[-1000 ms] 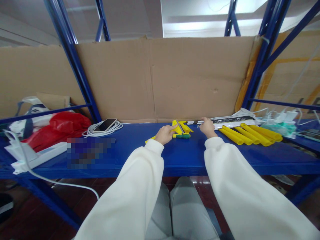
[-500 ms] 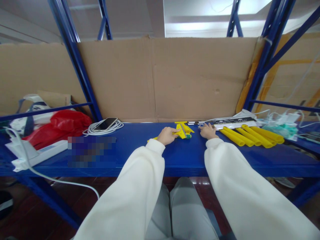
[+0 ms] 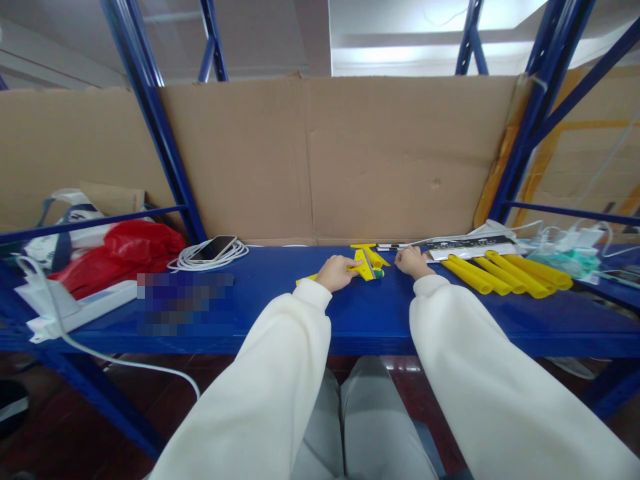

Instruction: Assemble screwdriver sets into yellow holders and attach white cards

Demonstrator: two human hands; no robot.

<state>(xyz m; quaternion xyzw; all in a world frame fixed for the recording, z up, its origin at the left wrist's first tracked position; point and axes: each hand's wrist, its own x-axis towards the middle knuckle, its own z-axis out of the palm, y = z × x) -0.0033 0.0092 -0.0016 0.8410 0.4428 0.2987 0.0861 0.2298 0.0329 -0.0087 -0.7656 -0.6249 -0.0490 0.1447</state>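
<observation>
So there's a small yellow plastic tool (image 3: 367,264) with a green end, flat and angular, lying mid-desk (image 3: 280,300) on the glossy blue metal. The left hand (image 3: 336,272) lies knuckles-up, fingers curled onto its left edge and pinching it. The right hand (image 3: 411,261) rests just right of it, fingers bent, holding nothing I can see. Smooth yellow tubes (image 3: 500,272) sit further right.

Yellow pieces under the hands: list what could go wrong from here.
The left hand rests on small yellow pieces close to a green-tipped tool; a nudge might scatter them. The right hand sits beside the yellow tubes, which look round and could roll along the blue shelf if bumped.
</observation>
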